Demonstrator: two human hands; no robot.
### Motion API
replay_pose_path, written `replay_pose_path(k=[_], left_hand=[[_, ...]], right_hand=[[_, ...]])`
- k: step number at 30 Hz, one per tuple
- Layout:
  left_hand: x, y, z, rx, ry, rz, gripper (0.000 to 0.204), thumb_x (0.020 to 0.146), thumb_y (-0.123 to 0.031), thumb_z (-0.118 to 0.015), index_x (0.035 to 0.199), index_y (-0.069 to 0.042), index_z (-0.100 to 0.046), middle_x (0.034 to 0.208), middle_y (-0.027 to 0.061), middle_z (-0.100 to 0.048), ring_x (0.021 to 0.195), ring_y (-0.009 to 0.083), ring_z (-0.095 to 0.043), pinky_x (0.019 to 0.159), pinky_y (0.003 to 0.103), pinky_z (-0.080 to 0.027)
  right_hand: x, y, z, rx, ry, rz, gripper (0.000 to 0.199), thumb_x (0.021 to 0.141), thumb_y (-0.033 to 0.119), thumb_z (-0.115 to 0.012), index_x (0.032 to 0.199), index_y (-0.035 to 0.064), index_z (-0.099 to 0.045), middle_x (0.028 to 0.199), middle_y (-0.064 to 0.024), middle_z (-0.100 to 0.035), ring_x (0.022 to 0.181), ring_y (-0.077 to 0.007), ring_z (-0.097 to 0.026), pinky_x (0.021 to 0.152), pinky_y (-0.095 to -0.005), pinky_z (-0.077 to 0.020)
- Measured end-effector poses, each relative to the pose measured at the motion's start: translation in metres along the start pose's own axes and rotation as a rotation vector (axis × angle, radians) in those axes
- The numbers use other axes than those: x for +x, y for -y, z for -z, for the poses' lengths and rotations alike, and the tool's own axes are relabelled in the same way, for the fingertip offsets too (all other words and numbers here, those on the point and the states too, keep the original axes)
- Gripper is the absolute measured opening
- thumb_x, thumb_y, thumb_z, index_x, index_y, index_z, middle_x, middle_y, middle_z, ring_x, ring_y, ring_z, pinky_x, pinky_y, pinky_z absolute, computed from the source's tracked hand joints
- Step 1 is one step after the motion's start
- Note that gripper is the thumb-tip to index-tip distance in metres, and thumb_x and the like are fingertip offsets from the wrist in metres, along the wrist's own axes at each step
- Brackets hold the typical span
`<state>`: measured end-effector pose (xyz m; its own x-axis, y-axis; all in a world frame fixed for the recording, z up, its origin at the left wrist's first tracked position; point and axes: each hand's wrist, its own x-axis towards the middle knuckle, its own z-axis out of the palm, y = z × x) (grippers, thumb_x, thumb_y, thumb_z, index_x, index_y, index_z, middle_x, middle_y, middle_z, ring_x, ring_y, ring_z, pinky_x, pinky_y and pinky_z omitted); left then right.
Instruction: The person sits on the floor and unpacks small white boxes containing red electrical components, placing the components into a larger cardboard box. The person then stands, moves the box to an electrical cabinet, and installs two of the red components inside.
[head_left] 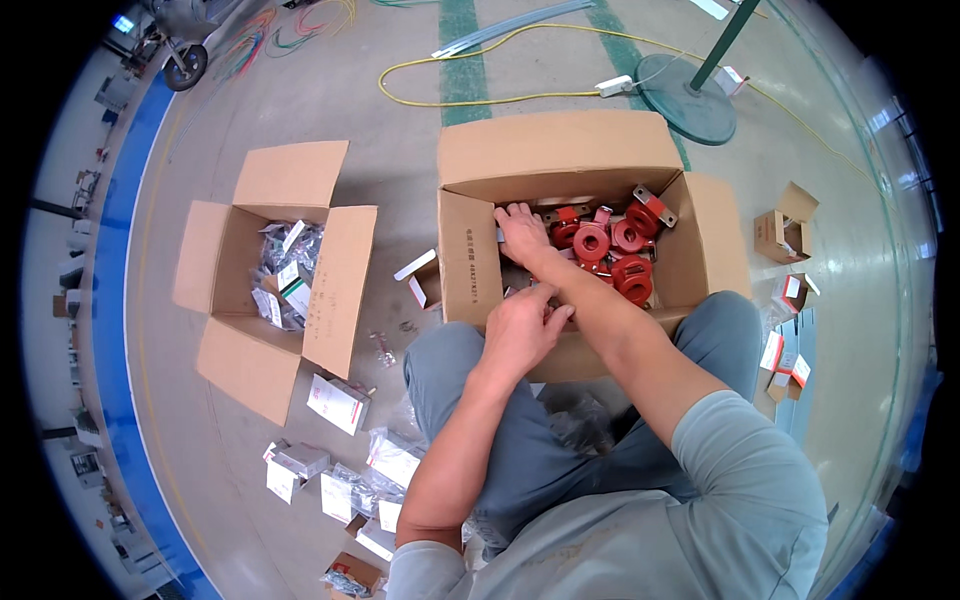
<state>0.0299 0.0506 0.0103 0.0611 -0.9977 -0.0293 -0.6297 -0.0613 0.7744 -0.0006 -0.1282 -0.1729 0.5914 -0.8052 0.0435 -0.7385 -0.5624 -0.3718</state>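
Note:
In front of me stands an open cardboard box [470, 250] holding several red ring-shaped parts [591, 241] with metal brackets. My right hand [521, 232] reaches down inside it, against the left inner wall, fingers stretched out and a little apart. A sliver of something pale shows beside that hand; what it is I cannot tell. Over the box's near left edge is my left hand [520, 330], its fingers curled in and the thumb close to them, just under the right forearm. Whatever lies between those fingers is hidden.
To the left, another open carton [340, 290] contains bagged items and small boxes. Small white boxes [338, 403] and plastic bags lie around my left leg. Opened small cartons [783, 236] sit on the right. Beyond are a yellow cable [490, 103] and a green round stand base [686, 105].

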Motion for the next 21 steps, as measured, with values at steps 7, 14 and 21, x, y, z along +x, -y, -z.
replay_pose_path(k=[7, 14, 21], left_hand=[[0.005, 0.008, -0.001, -0.022, 0.005, 0.07, 0.029, 0.088, -0.021, -0.076, 0.11, -0.001, -0.072, 0.08, 0.014, -0.071, 0.071, 0.0283, -0.069, 0.069, 0.04, -0.054], [0.008, 0.013, -0.005, 0.076, -0.063, 0.079, 0.052, 0.084, -0.027, -0.08, 0.125, 0.002, -0.066, 0.096, 0.0189, -0.071, 0.088, 0.0331, -0.07, 0.08, 0.042, -0.055], [0.011, -0.012, -0.004, 0.154, -0.09, 0.081, 0.12, 0.07, -0.047, -0.09, 0.155, 0.008, -0.026, 0.15, 0.0271, -0.046, 0.137, 0.0408, -0.048, 0.112, 0.046, -0.043]], right_hand=[[-0.004, -0.015, 0.015, 0.184, 0.034, -0.088, 0.053, 0.074, 0.01, -0.077, 0.12, 0.0038, -0.052, 0.108, -0.0243, -0.067, 0.101, -0.0438, -0.068, 0.089, -0.0516, -0.0559], [-0.02, -0.044, 0.087, 0.294, -0.067, -0.056, 0.042, 0.065, 0.024, -0.081, 0.1, 0.0019, -0.072, 0.097, -0.0223, -0.071, 0.096, -0.0399, -0.068, 0.09, -0.0474, -0.0548], [-0.074, -0.044, 0.207, 0.126, 0.014, -0.16, 0.05, 0.062, 0.039, -0.077, 0.093, -0.0002, -0.075, 0.093, -0.0236, -0.073, 0.09, -0.0384, -0.071, 0.085, -0.0456, -0.0567]])
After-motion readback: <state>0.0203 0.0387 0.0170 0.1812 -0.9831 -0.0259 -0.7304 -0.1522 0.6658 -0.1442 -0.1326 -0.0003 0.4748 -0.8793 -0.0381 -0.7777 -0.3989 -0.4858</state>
